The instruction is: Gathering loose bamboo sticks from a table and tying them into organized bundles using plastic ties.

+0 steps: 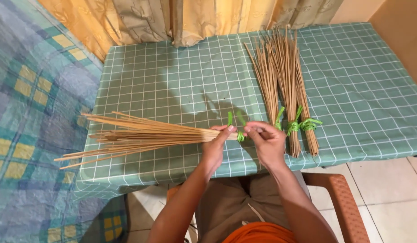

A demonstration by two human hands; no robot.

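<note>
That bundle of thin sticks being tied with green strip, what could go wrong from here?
1. The bundle of sticks fans wide at its far end; if the left hand loosens, sticks may slide out.
2. The green strip looks only partly wrapped, so it may slip from the right hand.
3. The loose end overhangs the table edge and could snag.

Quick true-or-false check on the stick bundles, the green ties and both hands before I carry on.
1. Both hands, left hand and right hand, are at the green tie of the held bundle. True.
2. The held bundle points away towards the curtain. False: it fans out to the person's left.
3. The tied bundles lie on the green checked tablecloth. True.
4. Those bundles are tied with red string. False: their ties are green.
</note>
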